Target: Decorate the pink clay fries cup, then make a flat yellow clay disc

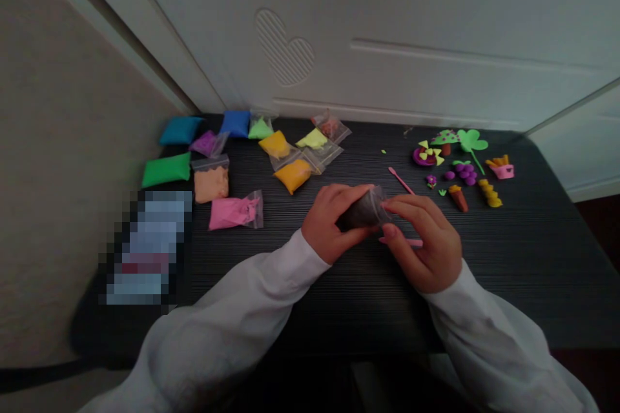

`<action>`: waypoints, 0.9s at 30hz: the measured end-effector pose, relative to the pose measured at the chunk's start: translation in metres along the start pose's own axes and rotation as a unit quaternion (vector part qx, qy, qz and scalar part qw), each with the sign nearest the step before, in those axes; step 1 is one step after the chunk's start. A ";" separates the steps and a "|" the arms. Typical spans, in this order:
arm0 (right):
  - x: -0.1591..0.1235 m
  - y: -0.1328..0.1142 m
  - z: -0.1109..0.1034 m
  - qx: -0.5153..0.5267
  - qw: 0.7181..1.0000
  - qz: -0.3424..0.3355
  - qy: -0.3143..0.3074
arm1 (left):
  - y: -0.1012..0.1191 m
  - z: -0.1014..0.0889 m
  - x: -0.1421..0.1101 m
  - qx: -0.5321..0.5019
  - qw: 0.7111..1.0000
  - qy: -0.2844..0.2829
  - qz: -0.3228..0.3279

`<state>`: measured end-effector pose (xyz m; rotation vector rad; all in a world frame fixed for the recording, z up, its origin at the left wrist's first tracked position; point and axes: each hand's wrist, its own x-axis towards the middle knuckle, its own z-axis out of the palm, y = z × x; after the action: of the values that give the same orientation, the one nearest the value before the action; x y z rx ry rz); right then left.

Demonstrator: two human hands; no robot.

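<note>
Both of my hands meet over the middle of a dark table (533, 258). My left hand (329, 222) is wrapped round a small clear bag of dark clay (362, 211). My right hand (423, 242) pinches the bag's open end with thumb and fingers. Under my right hand lies a pink tool (414, 242), partly hidden. A second pink stick tool (400, 181) lies just beyond the bag.
Several clay bags lie at the left: pink (235, 211), peach (210, 182), green (166, 170), blue (180, 130), yellow-orange (293, 174). Small finished clay figures (460, 168) sit at the back right. A blurred item (145, 248) rests on the left edge. A white panel (387, 32) stands behind the table.
</note>
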<state>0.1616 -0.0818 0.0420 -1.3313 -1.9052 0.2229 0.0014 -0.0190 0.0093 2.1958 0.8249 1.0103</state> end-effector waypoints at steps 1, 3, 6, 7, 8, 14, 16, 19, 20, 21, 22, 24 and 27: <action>0.000 0.000 0.001 -0.001 1.000 0.002 0.000 | 0.000 0.000 0.000 0.012 1.000 0.003 -0.002; 0.001 0.001 0.002 0.000 1.000 0.005 -0.008 | 0.000 0.000 -0.001 0.028 1.000 0.000 0.004; 0.002 0.002 0.003 0.006 1.000 0.007 -0.023 | 0.001 0.000 -0.002 0.039 0.999 -0.007 0.006; 0.002 0.003 0.004 0.007 1.000 0.008 -0.027 | 0.002 -0.001 -0.002 0.041 0.999 -0.008 0.003; 0.002 0.003 0.004 0.008 0.999 0.008 -0.030 | 0.002 -0.001 -0.002 0.041 0.999 -0.009 -0.001; 0.000 0.005 0.008 0.020 0.999 0.006 -0.043 | 0.002 -0.001 -0.004 0.034 0.999 -0.006 -0.001; -0.001 0.006 0.009 0.022 0.999 0.002 -0.042 | 0.002 -0.001 -0.004 0.033 0.999 -0.002 0.004; -0.002 0.007 0.010 0.023 0.999 0.004 -0.035 | 0.002 -0.001 -0.004 0.032 0.999 0.000 0.006; -0.002 0.007 0.011 0.024 0.999 0.005 -0.032 | 0.002 0.000 -0.003 0.032 0.999 0.000 0.005; -0.002 0.007 0.011 0.026 0.999 0.007 -0.028 | 0.003 0.000 -0.003 0.032 0.999 0.002 0.006; -0.002 0.007 0.011 0.029 0.999 0.009 -0.028 | 0.003 0.000 -0.003 0.032 0.999 0.004 0.007; -0.001 0.006 0.012 0.037 0.999 0.015 -0.033 | 0.002 0.000 -0.004 0.035 0.999 0.007 0.010; -0.001 0.005 0.013 0.041 0.998 0.024 -0.043 | 0.001 0.001 -0.005 0.038 0.999 0.012 0.010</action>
<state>0.1565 -0.0763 0.0296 -1.3333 -1.9162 0.3841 0.0000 -0.0239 0.0075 2.2640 0.8675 1.0330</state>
